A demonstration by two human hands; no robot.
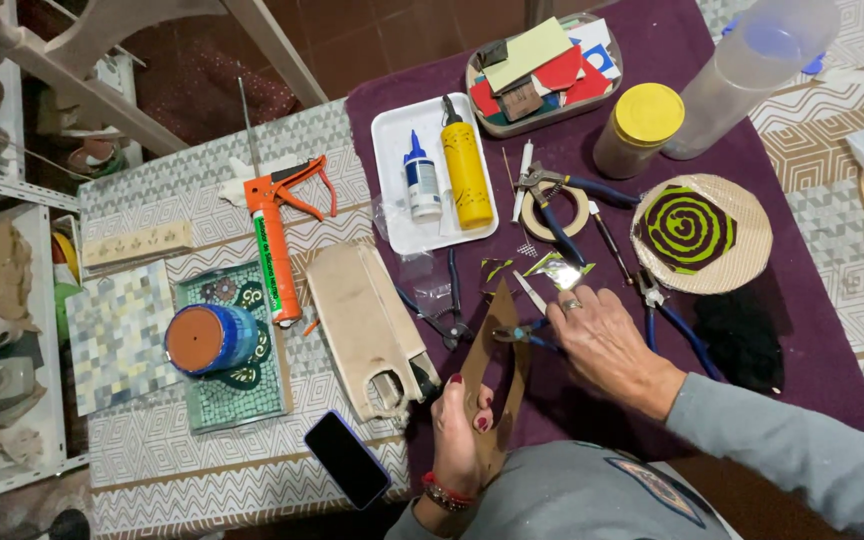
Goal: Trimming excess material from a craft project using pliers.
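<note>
- My right hand [602, 345] covers the handles of the small pliers [517, 333].
- Clear plastic jug [752, 70] cut off by top edge.
- Left grip [462, 430] hides part of the brown card [502, 330].

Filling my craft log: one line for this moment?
left hand: holds cardboard piece | right hand: on purple cloth, by small pliers

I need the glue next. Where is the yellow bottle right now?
In the head view, the yellow bottle lies in the white tray at top centre, just right of the small white bottle with the blue cap.
</note>
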